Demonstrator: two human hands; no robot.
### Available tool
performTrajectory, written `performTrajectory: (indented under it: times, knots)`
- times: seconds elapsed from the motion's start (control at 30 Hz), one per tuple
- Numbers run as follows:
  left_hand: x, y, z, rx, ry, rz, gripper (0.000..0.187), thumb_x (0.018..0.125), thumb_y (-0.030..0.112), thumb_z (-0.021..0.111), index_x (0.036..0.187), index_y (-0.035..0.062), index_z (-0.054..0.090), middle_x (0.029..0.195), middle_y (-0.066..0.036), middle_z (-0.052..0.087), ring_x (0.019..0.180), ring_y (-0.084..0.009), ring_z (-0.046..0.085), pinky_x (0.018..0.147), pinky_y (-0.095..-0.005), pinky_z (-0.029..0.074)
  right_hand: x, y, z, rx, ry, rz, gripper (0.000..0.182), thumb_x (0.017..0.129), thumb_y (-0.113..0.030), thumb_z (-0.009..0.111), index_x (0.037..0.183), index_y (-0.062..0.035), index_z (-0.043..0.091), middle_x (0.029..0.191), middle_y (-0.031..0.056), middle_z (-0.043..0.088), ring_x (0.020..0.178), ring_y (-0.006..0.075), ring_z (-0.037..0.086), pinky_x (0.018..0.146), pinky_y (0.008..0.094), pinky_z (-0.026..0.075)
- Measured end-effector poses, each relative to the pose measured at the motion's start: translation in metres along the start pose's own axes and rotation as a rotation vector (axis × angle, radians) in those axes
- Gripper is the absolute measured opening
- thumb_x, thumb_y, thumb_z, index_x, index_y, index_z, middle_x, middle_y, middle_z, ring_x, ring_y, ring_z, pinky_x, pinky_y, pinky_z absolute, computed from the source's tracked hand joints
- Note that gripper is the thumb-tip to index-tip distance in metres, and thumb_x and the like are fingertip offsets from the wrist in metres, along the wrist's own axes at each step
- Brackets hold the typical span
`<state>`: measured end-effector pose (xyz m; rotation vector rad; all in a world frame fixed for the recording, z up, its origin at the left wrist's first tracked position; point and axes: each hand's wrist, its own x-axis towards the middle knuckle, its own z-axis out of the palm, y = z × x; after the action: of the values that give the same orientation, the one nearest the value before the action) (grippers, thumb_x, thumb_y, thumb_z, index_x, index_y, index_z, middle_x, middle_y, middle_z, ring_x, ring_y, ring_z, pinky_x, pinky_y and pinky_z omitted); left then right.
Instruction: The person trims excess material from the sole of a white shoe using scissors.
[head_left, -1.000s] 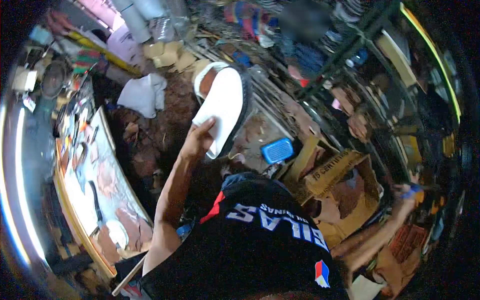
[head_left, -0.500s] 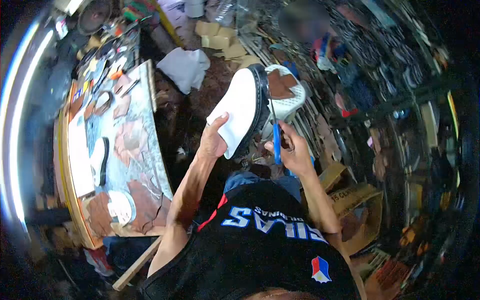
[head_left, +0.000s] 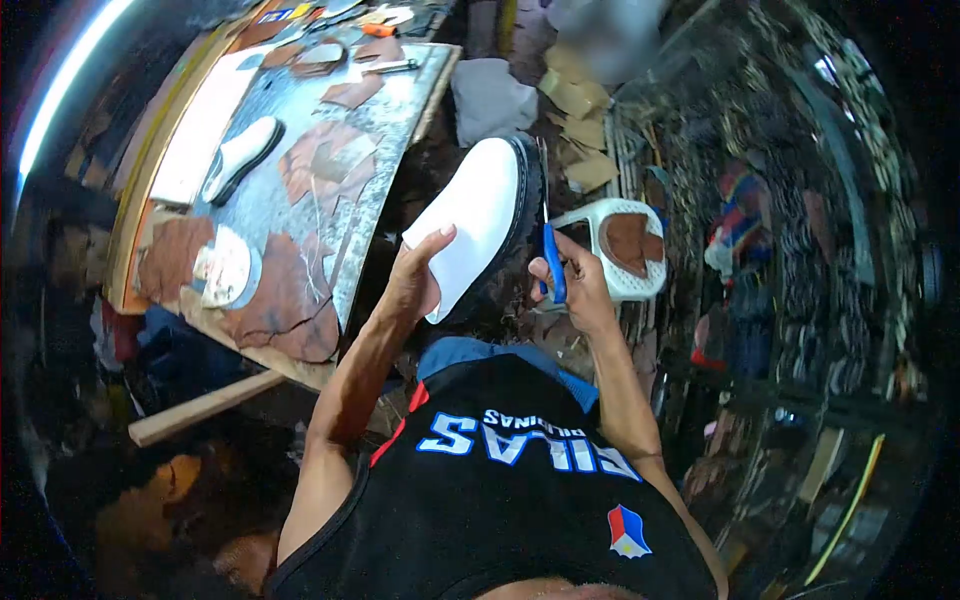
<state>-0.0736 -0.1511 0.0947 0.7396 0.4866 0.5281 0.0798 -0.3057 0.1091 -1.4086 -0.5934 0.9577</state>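
One white shoe (head_left: 478, 205) | in left hand (head_left: 418, 278) | right hand (head_left: 582, 285) alongside, holding scissors (head_left: 552, 258)

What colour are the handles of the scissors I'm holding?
The scissors' handles are blue, seen best in the head view.

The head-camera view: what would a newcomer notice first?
Probably the white shoe in the middle, held in the left hand, its dark sole beside the blue-handled tool in the right hand. Next, a second white shoe on the cluttered worktable at left, then the white stool bearing brown pieces right of centre.
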Motion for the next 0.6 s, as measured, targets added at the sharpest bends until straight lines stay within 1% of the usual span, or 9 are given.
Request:
performTrajectory:
  times: [0.07,0.13,0.17,0.2,0.27,0.4,0.5,0.6]
  knots:
    - [-0.004,0.002,0.001,0.025,0.071,0.042,0.057,0.084,0.025,0.067,0.13,-0.0014,0.047,0.114,-0.011,0.06,0.107,-0.022,0.058,0.093,-0.0389,0.046,0.008,-0.001,0.0,0.019,-0.037,0.016,0.066,0.081,-0.02,0.076,0.133,0.007,0.046,0.074,-0.0007,0.051,0.057,0.0076,0.054,0.054,0.0226,0.047]
    - [-0.006,0.001,-0.001,0.055,0.126,0.046,0.053,0.084,0.025,0.067,0.126,-0.0019,0.05,0.108,-0.012,0.062,0.104,-0.0231,0.06,0.091,-0.0392,0.047,0.016,0.001,-0.007,0.044,-0.149,0.042,0.064,0.081,-0.019,0.076,0.133,0.0057,0.047,0.073,-0.0007,0.05,0.057,0.0081,0.054,0.054,0.0227,0.047]
    - [-0.007,-0.001,0.001,0.024,0.165,0.044,0.05,0.084,0.024,0.066,0.125,-0.0016,0.052,0.108,-0.013,0.062,0.102,-0.0247,0.061,0.09,-0.0391,0.048,0.018,-0.001,-0.009,0.065,-0.159,0.049,0.062,0.081,-0.019,0.075,0.132,0.0054,0.049,0.075,0.0002,0.053,0.058,0.0084,0.055,0.053,0.0226,0.047]
    - [-0.007,-0.003,0.004,0.023,0.182,0.047,0.05,0.084,0.024,0.066,0.125,-0.0016,0.052,0.108,-0.013,0.062,0.102,-0.0247,0.061,0.09,-0.0391,0.048,0.02,-0.002,-0.013,0.068,-0.173,0.057,0.062,0.081,-0.019,0.075,0.132,0.0054,0.049,0.075,0.0002,0.053,0.058,0.0084,0.055,0.053,0.0226,0.047]
    - [-0.006,-0.007,0.007,0.081,0.191,0.076,0.056,0.082,0.025,0.069,0.129,-0.0001,0.05,0.112,-0.012,0.061,0.102,-0.0228,0.06,0.09,-0.0395,0.047,0.029,-0.005,-0.023,0.028,-0.239,0.047,0.061,0.083,-0.02,0.074,0.132,0.0057,0.049,0.078,0.0018,0.057,0.059,0.0083,0.055,0.053,0.0223,0.046]
    - [-0.008,-0.007,0.027,0.14,0.276,0.072,0.057,0.081,0.027,0.071,0.128,0.001,0.051,0.113,-0.012,0.06,0.103,-0.0228,0.059,0.09,-0.0399,0.047,0.038,-0.005,-0.04,0.009,-0.253,0.062,0.062,0.083,-0.023,0.074,0.132,0.0061,0.049,0.081,0.0031,0.059,0.059,0.0079,0.055,0.052,0.0223,0.046]
    - [-0.004,-0.011,0.029,0.159,0.284,0.08,0.058,0.08,0.028,0.073,0.127,0.0018,0.053,0.112,-0.012,0.06,0.104,-0.0222,0.059,0.089,-0.04,0.048,0.047,0.003,-0.047,0.057,-0.274,0.074,0.064,0.082,-0.026,0.075,0.131,0.0066,0.049,0.082,0.0033,0.06,0.06,0.0076,0.056,0.052,0.0223,0.047]
    - [-0.001,-0.012,0.026,0.143,0.319,0.081,0.057,0.079,0.027,0.074,0.126,0.0019,0.054,0.112,-0.012,0.06,0.103,-0.0219,0.059,0.087,-0.0395,0.048,0.06,0.007,-0.047,-0.018,-0.315,0.066,0.064,0.081,-0.028,0.076,0.129,0.0072,0.051,0.086,0.0043,0.062,0.062,0.0075,0.056,0.053,0.0226,0.048]
